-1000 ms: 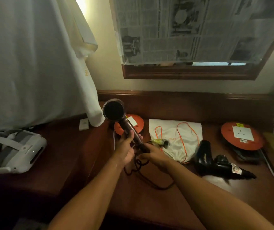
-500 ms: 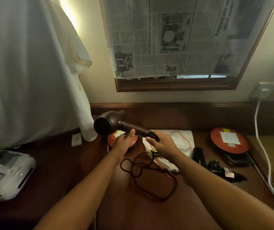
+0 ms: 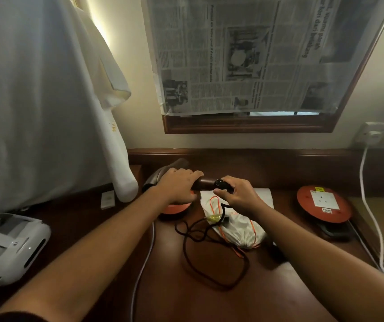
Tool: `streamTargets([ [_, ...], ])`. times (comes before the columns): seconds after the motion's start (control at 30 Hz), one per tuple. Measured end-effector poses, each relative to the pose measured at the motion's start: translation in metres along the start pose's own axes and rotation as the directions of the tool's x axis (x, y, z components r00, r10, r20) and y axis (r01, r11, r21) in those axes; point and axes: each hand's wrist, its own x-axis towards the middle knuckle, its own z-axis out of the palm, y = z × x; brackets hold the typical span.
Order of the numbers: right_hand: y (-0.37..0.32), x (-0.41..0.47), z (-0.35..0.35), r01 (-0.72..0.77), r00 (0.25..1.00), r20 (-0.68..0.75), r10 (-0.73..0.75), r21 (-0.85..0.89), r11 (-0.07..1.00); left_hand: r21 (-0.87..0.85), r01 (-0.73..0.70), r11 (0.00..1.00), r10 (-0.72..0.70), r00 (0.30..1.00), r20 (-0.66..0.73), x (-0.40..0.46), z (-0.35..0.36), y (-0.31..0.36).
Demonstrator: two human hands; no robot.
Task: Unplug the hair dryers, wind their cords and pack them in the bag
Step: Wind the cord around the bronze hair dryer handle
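I hold a dark brown hair dryer (image 3: 163, 174) sideways above the desk. My left hand (image 3: 178, 185) grips its body near the head. My right hand (image 3: 234, 194) is closed around the end of the handle where the cord comes out. Its dark cord (image 3: 209, 256) trails down in loose loops on the desk. Under my right hand lies a white drawstring bag (image 3: 239, 226) with orange strings. The second, black hair dryer is hidden behind my right forearm.
Two orange cable reels sit on the desk, one (image 3: 175, 209) under my left hand, the other (image 3: 323, 203) at the right. A white cable (image 3: 369, 205) hangs from a wall socket (image 3: 371, 134). A white headset (image 3: 7, 247) lies at the left. White cloth (image 3: 47, 101) hangs at the back left.
The dryer has swung from upright to lying sideways. My left hand moved up onto its body and my right hand to the handle's end. The view tilted upward.
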Motion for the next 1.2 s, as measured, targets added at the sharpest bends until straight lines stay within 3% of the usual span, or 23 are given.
streamTargets([
  [0.1,0.003,0.002,-0.010,0.020,0.999,0.047,-0.019,-0.026,0.999,-0.072,-0.013,0.997,0.025,0.985,0.169,0.010,-0.011,-0.005],
  [0.2,0.002,0.007,-0.020,-0.025,0.997,0.075,0.029,-0.056,0.998,-0.215,0.021,0.976,0.028,0.975,0.221,0.013,-0.013,-0.004],
  [0.33,-0.004,0.010,-0.027,-0.178,0.984,0.070,0.165,0.291,0.940,-0.240,0.049,0.969,0.002,0.979,0.206,0.016,-0.013,-0.005],
  [0.43,0.000,0.011,-0.033,-0.273,0.955,0.051,0.294,0.546,0.792,-0.320,0.079,0.944,-0.019,0.983,0.185,0.015,-0.016,-0.012],
  [0.57,0.003,0.011,-0.032,-0.288,0.919,0.004,0.393,0.687,0.667,-0.339,0.069,0.938,-0.012,0.986,0.167,0.013,-0.022,-0.015],
  [0.67,-0.007,0.008,-0.026,-0.202,0.915,0.024,0.402,0.890,0.408,-0.340,0.069,0.938,-0.021,0.990,0.143,0.014,-0.027,-0.013],
  [0.8,-0.013,0.004,-0.021,-0.144,0.911,0.029,0.412,0.957,0.252,-0.272,0.092,0.958,-0.061,0.991,0.118,0.016,-0.028,-0.012],
  [0.97,-0.012,-0.005,-0.018,-0.190,0.924,0.168,0.345,0.981,0.030,-0.213,0.144,0.966,-0.123,0.986,0.109,0.017,-0.031,-0.013],
  [1.07,-0.010,-0.009,-0.016,-0.234,0.923,0.182,0.339,0.965,0.117,-0.227,0.147,0.963,-0.126,0.986,0.105,0.018,-0.032,-0.014],
  [1.2,-0.006,-0.011,-0.018,-0.342,0.913,0.193,0.359,0.842,0.416,-0.258,0.135,0.957,-0.104,0.986,0.130,0.021,-0.036,-0.017],
])
